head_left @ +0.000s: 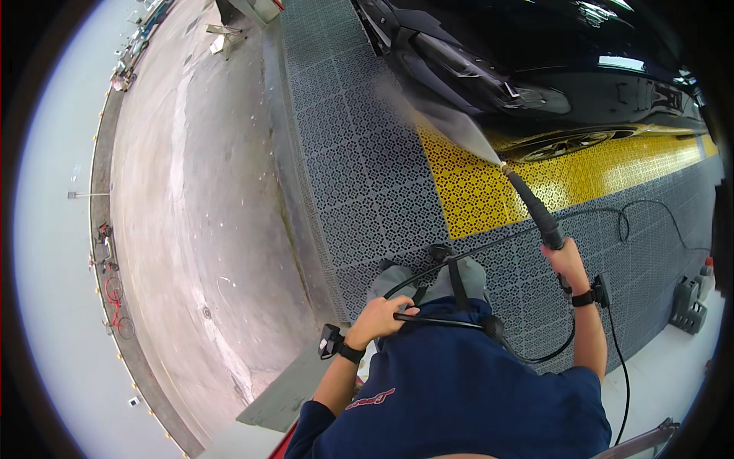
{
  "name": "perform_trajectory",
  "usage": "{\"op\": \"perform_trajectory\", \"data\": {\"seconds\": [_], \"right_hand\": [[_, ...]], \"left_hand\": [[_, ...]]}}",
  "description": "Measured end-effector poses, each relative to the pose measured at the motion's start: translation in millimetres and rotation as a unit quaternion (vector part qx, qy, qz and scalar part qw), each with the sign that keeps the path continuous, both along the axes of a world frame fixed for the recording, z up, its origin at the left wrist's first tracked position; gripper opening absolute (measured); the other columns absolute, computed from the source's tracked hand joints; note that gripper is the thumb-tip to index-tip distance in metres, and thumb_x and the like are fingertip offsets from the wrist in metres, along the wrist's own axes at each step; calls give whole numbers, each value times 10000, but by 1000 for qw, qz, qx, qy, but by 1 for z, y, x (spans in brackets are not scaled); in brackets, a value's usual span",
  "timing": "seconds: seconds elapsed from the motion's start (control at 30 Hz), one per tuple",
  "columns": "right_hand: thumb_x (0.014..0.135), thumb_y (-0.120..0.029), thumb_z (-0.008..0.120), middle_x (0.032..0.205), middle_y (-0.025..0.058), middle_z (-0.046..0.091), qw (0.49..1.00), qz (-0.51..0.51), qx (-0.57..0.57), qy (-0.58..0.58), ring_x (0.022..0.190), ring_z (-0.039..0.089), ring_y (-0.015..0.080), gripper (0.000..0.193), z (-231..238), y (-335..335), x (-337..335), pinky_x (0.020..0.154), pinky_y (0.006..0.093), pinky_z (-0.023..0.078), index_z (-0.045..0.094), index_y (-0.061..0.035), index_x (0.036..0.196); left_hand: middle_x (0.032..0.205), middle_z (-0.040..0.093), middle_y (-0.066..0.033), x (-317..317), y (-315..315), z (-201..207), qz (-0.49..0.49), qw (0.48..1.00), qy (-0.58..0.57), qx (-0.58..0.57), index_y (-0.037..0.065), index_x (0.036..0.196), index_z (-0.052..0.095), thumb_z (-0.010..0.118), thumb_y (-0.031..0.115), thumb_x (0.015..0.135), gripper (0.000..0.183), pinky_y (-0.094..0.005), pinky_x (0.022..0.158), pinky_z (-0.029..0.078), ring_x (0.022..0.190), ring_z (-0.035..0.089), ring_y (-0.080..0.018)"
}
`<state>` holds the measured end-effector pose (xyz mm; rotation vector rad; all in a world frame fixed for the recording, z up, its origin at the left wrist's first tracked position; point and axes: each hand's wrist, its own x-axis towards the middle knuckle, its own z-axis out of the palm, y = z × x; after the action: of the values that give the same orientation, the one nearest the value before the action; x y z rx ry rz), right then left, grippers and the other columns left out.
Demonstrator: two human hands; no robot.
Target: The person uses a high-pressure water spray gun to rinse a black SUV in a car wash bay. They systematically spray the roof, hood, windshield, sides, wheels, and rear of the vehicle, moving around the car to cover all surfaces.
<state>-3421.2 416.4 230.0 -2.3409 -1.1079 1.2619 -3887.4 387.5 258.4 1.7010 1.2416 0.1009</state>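
My right hand is wrapped round the grip of a black pressure washer gun, its lance angled up and to the left. A fan of white spray leaves the brass-coloured nozzle tip toward the front of a shiny black car. In front of my waist, my left hand is closed on a black hose. That hose loops past my body. Part of the gun's handle is hidden by my right hand.
Grey perforated floor tiles lie under me, with a yellow tile strip beside the car. Trailing hose crosses the tiles at right. A grey plastic container stands at far right. Concrete ground stretches to the left.
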Motion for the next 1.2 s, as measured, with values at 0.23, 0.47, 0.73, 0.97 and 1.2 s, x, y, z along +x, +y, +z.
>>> {"op": "perform_trajectory", "data": {"seconds": [0.23, 0.47, 0.73, 0.97, 1.2], "right_hand": [[853, -125, 734, 535, -18, 519, 985, -126, 50, 106, 387, 453, 94, 205, 37, 22, -69, 375, 286, 338, 572, -52, 750], [932, -225, 663, 524, -16, 427, 930, -313, 147, 128, 378, 410, 119, 316, 143, 25, -153, 360, 294, 366, 451, -123, 722], [932, -215, 656, 551, -1, 447, 871, -374, 186, 258, 418, 434, 135, 292, 145, 82, -311, 417, 310, 408, 474, -93, 739], [921, -189, 658, 577, 13, 468, 861, -328, 178, 346, 432, 452, 129, 265, 160, 113, -378, 423, 303, 420, 484, -85, 752], [930, -164, 636, 547, 2, 488, 923, -292, 150, 200, 402, 453, 129, 271, 163, 130, -386, 405, 301, 410, 493, -83, 715]], "left_hand": [[555, 574, -165, -131, 52, -26, -30, 999, -3, -20, 109, 990, 693, 682, 351, 942, 246, -438, 496, 382, 500, 526, -379], [820, 732, -141, -368, 119, -24, 47, 998, 28, 41, 28, 1014, 716, 631, 228, 985, 219, -323, 706, 534, 768, 703, -170], [724, 688, -154, -632, 135, 115, 142, 957, 199, 156, -26, 967, 691, 605, 155, 981, 201, -320, 599, 497, 652, 660, -184], [594, 520, -66, -683, 135, 136, 258, 908, 188, 270, -4, 928, 687, 549, 70, 989, 168, -301, 469, 346, 542, 459, -84], [740, 689, -208, -580, 206, 9, 209, 931, 118, 275, 24, 959, 730, 623, 169, 977, 181, -352, 542, 465, 569, 643, -227]]}}
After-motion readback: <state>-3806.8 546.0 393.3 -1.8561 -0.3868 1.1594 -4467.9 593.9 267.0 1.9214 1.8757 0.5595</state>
